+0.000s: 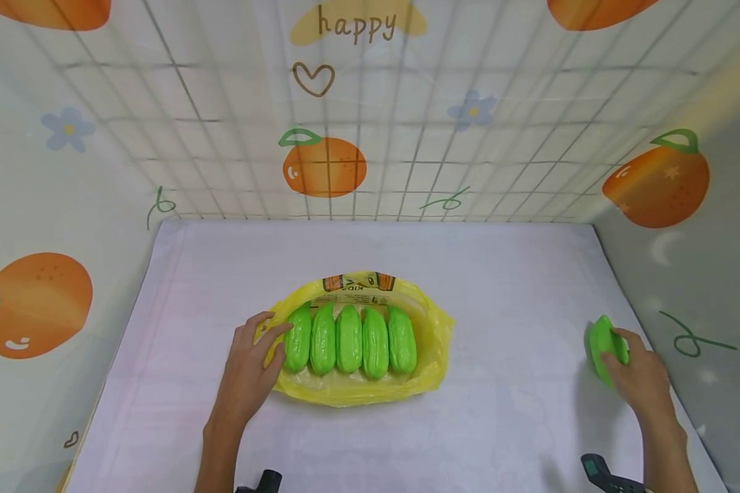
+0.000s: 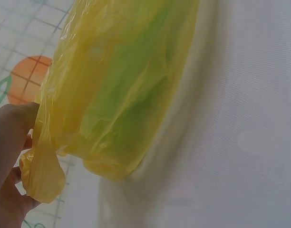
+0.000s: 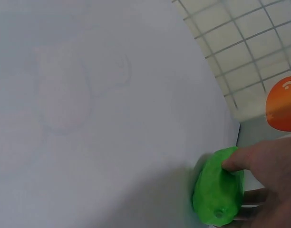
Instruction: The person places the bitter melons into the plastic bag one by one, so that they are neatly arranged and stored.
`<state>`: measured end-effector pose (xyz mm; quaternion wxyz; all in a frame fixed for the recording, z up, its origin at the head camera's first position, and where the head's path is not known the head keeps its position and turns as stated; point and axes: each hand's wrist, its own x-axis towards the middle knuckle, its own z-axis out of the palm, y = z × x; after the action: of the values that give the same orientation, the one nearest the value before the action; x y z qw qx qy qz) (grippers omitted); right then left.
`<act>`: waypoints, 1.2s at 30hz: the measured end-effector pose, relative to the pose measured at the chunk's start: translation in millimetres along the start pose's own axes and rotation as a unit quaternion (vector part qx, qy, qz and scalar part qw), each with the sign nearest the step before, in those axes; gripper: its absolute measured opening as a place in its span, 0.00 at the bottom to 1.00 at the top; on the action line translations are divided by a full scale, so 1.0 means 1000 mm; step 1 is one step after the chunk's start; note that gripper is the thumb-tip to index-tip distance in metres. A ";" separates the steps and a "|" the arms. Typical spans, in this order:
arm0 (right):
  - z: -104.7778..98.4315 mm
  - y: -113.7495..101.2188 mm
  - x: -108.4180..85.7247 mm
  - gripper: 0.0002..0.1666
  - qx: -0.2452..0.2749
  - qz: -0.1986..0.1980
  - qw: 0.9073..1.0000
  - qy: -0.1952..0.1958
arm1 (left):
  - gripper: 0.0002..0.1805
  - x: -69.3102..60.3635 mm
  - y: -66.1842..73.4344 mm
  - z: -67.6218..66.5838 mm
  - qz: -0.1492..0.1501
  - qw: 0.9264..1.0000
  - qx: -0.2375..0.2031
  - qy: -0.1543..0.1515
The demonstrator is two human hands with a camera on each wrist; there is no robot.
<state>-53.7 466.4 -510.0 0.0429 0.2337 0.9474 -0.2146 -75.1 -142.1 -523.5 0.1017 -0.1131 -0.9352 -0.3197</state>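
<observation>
Several glossy green oblong fruit-shaped pieces [image 1: 349, 340] lie side by side, upright in a row, inside an open yellow plastic bag [image 1: 434, 342] on the table. My left hand [image 1: 249, 363] is at the bag's left end, its fingers bent over the rim beside the leftmost piece. In the left wrist view, thumb and fingers pinch the yellow bag [image 2: 131, 95] near its bunched end. Far to the right, my right hand [image 1: 641, 373] grips another green oblong piece [image 1: 603, 346] by its side. The right wrist view shows thumb and fingers around this green piece [image 3: 217, 190].
A white cloth-covered table [image 1: 499, 294] lies under everything. Behind it rises a grid-patterned backdrop [image 1: 395, 171] with printed oranges, and a grey side panel [image 1: 709, 301] stands close to the right hand. Dark wrist-camera parts [image 1: 610, 474] show at the lower edge.
</observation>
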 end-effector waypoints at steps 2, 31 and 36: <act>0.000 -0.001 0.000 0.38 -0.004 0.008 1.000 0.003 | 0.18 0.000 0.000 0.000 0.000 1.000 0.000 0.000; 0.006 -0.098 -0.023 0.40 0.065 -0.093 0.994 0.002 | 0.18 0.002 0.002 -0.001 0.000 1.000 0.004 -0.002; 0.004 -0.130 -0.033 0.39 0.079 -0.121 0.989 0.004 | 0.17 0.002 0.002 -0.001 0.000 1.000 0.003 -0.003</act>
<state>-84.3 347.4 -457.2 -0.0056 0.1205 0.9489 -0.2915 -76.3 -141.3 -521.2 0.0992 -0.1135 -0.9366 -0.3162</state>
